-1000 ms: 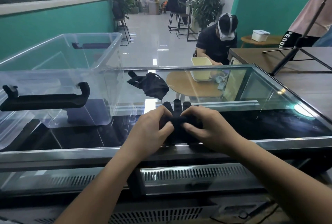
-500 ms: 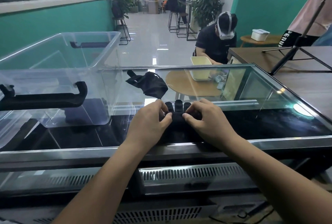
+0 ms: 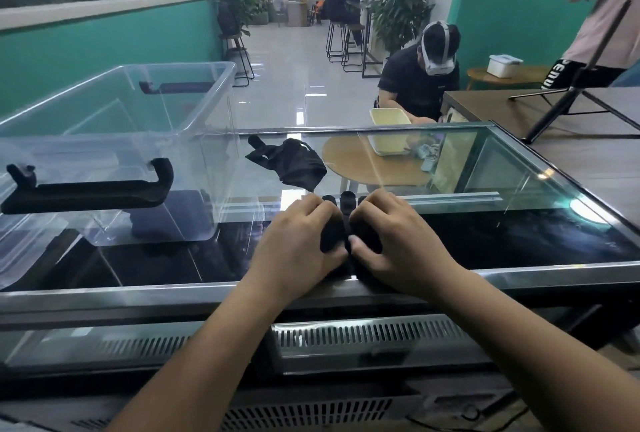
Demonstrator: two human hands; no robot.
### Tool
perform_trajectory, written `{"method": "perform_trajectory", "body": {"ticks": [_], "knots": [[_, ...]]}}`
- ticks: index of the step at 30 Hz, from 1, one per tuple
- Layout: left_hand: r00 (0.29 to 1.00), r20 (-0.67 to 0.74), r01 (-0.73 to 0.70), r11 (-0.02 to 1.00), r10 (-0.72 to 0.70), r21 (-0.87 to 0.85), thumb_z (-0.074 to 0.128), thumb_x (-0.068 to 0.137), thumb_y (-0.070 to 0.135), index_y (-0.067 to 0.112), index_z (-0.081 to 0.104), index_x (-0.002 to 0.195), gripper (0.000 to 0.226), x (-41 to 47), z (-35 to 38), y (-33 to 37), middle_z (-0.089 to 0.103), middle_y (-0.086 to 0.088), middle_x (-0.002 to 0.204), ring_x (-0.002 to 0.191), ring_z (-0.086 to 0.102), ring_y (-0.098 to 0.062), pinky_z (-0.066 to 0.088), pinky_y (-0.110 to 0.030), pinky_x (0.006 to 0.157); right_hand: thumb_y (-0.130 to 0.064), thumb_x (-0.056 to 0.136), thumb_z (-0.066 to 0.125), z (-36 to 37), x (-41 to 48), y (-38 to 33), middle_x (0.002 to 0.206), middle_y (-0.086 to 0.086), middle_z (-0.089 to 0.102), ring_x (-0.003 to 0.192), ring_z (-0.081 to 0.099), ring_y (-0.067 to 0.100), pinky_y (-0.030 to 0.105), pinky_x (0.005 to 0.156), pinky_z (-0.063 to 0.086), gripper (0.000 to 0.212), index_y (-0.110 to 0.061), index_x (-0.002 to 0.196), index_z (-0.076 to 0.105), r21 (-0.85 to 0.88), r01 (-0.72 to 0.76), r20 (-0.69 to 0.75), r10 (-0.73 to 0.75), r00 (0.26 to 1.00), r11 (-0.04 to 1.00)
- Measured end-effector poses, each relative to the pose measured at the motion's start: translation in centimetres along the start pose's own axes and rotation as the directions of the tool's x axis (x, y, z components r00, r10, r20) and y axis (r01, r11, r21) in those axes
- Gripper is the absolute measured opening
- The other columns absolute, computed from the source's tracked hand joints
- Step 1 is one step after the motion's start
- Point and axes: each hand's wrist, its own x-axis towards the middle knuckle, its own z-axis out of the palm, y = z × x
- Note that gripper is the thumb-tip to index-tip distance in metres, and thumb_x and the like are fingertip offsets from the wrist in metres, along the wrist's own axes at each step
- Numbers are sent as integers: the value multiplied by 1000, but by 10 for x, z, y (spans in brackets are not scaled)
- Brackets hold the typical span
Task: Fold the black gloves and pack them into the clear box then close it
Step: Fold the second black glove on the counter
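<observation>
Both hands pressed down side by side on one black glove (image 3: pixel 335 241) lying on the glass worktop (image 3: pixel 519 189): the left hand (image 3: pixel 298 244) covered its left half and the right hand (image 3: pixel 398 241) its right half, thumbs nearly meeting over the middle, fingers curled onto the fabric. The glove's long axis ran straight away from the person, and three of its fingertips poked out beyond the knuckles, pointing away. A second black glove (image 3: pixel 289 163) lay crumpled just past the hands and slightly to their left, apart from the first, one finger sticking out toward the left. Well to the left of the hands stood one clear box (image 3: pixel 114 140), open-topped, with two black handles, one on its near side and one on its far side. Whether a lid lay nearby could not be told.
</observation>
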Motion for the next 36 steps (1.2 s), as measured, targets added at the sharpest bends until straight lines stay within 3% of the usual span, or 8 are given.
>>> {"method": "perform_trajectory", "body": {"ticks": [5, 13, 17, 21, 25, 30, 33, 36], "knots": [[999, 13, 32, 999, -32, -13, 79, 80, 32, 25, 67, 114, 37, 1, 0, 0, 63, 10, 114, 100, 61, -19, 56, -40, 83, -34, 84, 67, -3, 2, -5, 105, -1, 54, 96, 55, 23, 40, 92, 49, 26, -20, 104, 60, 17, -47, 64, 45, 997, 999], [998, -37, 48, 995, -52, -91, 68, 88, 26, 24, 66, 109, 22, 0, -3, 0, 68, 12, 104, 100, 59, -15, 50, -34, 89, -29, 90, 63, -5, -2, -3, 105, -4, 65, 98, 57, 17, 36, 94, 46, 21, -19, 108, 65, 85, -33, -12, 35, 999, 996], [991, -30, 124, 970, -133, -209, 66, 93, 30, 30, 64, 111, 19, -1, -8, 0, 69, 12, 97, 94, 62, -13, 50, -31, 82, -25, 95, 66, -9, -3, -4, 98, -8, 70, 84, 61, 9, 31, 78, 51, 23, -23, 117, 61, 259, -57, -39, 69, 997, 964], [977, 0, 205, 933, -215, -295, 65, 98, 29, 31, 63, 108, 10, 1, -8, -1, 72, 15, 94, 91, 66, -11, 49, -31, 78, -26, 100, 70, -10, -2, -1, 93, -13, 73, 68, 63, 1, 17, 62, 46, 21, -27, 118, 60, 382, -166, -18, 187, 982, 909], [971, -58, 208, 944, -230, -257, 68, 100, 32, 29, 64, 105, 7, 4, -3, -5, 70, 14, 97, 96, 65, -12, 53, -34, 84, -33, 100, 70, -5, 2, 3, 95, -12, 74, 68, 62, 3, 19, 64, 46, 17, -26, 112, 62, 354, -202, -55, 236, 970, 913], [985, -158, 50, 995, -63, -88, 74, 98, 19, 25, 73, 107, 11, 3, 0, -4, 65, 11, 110, 109, 59, -15, 51, -36, 98, -29, 96, 75, 1, 4, 8, 104, -3, 62, 92, 61, 16, 37, 83, 54, 15, -21, 105, 67, 243, -172, -171, 217, 961, 955], [988, -150, -33, 999, 27, -37, 72, 98, 12, 21, 79, 107, 14, 1, 1, -4, 69, 7, 107, 103, 63, -17, 54, -40, 92, -18, 96, 74, 2, 3, 9, 103, 1, 61, 87, 61, 20, 44, 77, 57, 7, -17, 102, 70, 175, -93, -207, 129, 970, 980], [993, -115, -39, 997, 32, -61, 73, 94, 22, 22, 79, 110, 17, -2, -1, -1, 69, 9, 108, 99, 65, -15, 57, -36, 84, -13, 99, 68, 3, 0, 7, 102, 5, 64, 86, 63, 26, 47, 70, 56, 5, -11, 101, 72, 76, 16, -159, -4, 987, 997]]}}
